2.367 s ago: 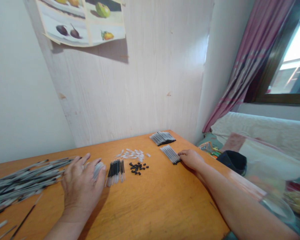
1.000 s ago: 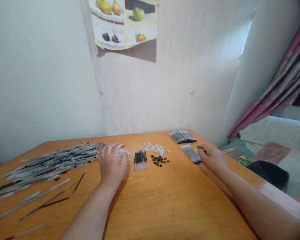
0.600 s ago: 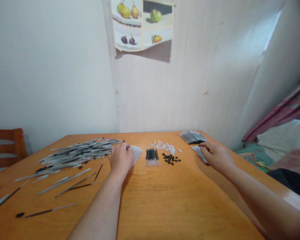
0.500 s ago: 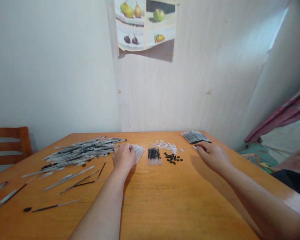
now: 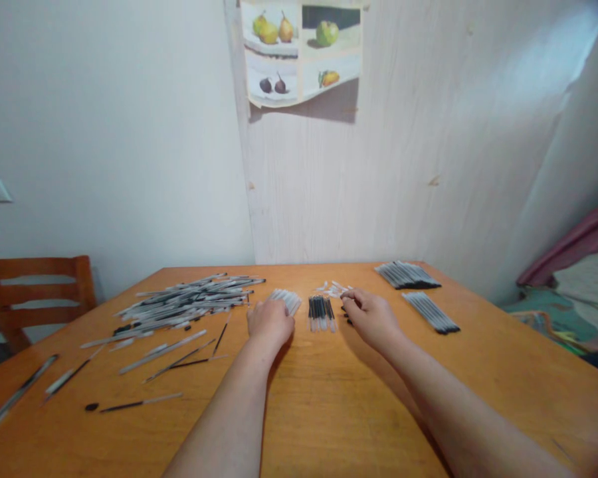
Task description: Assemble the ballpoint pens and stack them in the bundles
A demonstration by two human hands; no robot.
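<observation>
My left hand (image 5: pixel 270 323) rests at the near end of a bundle of clear white tubes (image 5: pixel 288 300), fingers curled; what they hold, if anything, is hidden. My right hand (image 5: pixel 371 317) is over the small black caps (image 5: pixel 348 317), its fingers pinched together on something too small to make out. Between the hands lies a row of black refills (image 5: pixel 321 311) with clear ends. Small white caps (image 5: pixel 331 288) are scattered just behind it. At the right, assembled pens (image 5: pixel 407 275) with black ends lie side by side, and a smaller row of pens (image 5: pixel 431 312) lies in front of them.
A large pile of pens (image 5: pixel 189 302) covers the table's (image 5: pixel 323 405) left back. Loose refills (image 5: pixel 142 402) and tubes lie nearer on the left. A wooden chair (image 5: pixel 40 292) stands at the left, and fruit pictures (image 5: pixel 301 53) hang on the wall.
My right hand has moved left from the assembled pens to the black caps, uncovering the smaller row of pens. My left hand stays by the tubes. The view has turned slightly left.
</observation>
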